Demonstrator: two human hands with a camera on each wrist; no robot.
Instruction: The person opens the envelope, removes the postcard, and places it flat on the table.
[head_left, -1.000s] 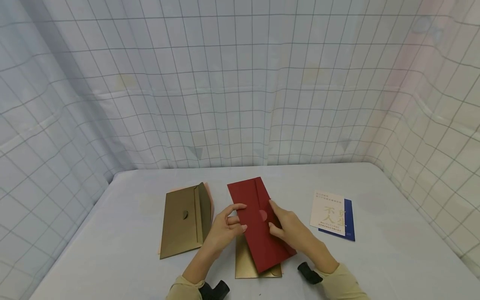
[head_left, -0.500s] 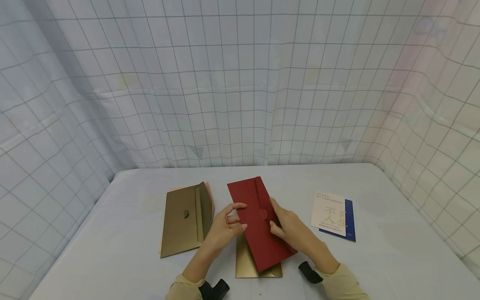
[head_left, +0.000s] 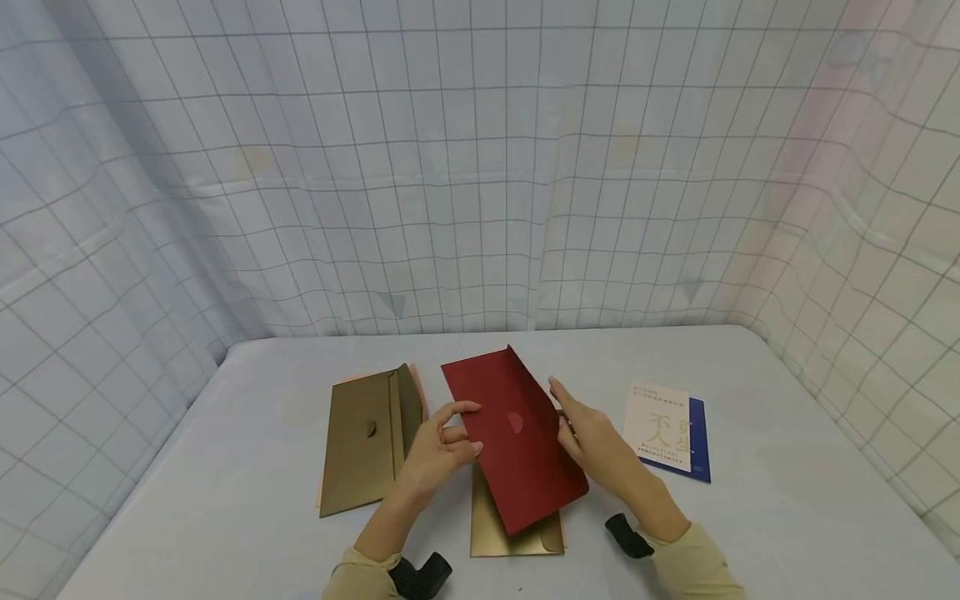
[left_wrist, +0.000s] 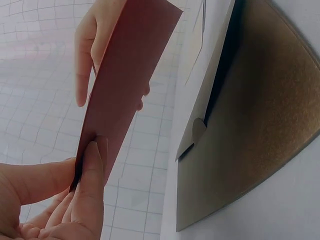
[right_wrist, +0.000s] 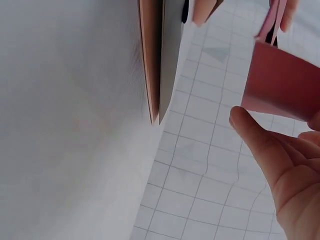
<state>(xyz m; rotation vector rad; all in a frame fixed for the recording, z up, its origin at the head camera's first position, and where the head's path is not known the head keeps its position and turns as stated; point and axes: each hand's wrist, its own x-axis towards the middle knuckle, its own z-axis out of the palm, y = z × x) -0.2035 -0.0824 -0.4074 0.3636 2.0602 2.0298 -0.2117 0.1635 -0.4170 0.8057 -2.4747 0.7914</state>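
Note:
A red envelope [head_left: 502, 458] is held tilted over the middle of the table, its long flap [right_wrist: 282, 82] raised along the right side. My left hand [head_left: 442, 450] pinches its left edge; in the left wrist view the thumb and fingers [left_wrist: 90, 175] lie on opposite faces. At the flap's edge is my right hand [head_left: 600, 442], thumb and curled fingers on it while the index finger points away. A half-round tab mark shows on the envelope's front. Beneath it lies a gold envelope [head_left: 483, 525], partly covered.
To the left, a darker gold envelope [head_left: 360, 450] with its flap raised lies over a peach sheet [head_left: 420, 387]. A white card with gold characters [head_left: 652, 425] overlaps a blue card [head_left: 700, 446] at the right. Gridded white curtains [head_left: 480, 208] surround the table.
The red envelope's flap has swung up and open, away from its front. My right hand has moved slightly right with the flap; my left hand has shifted the envelope a little left.

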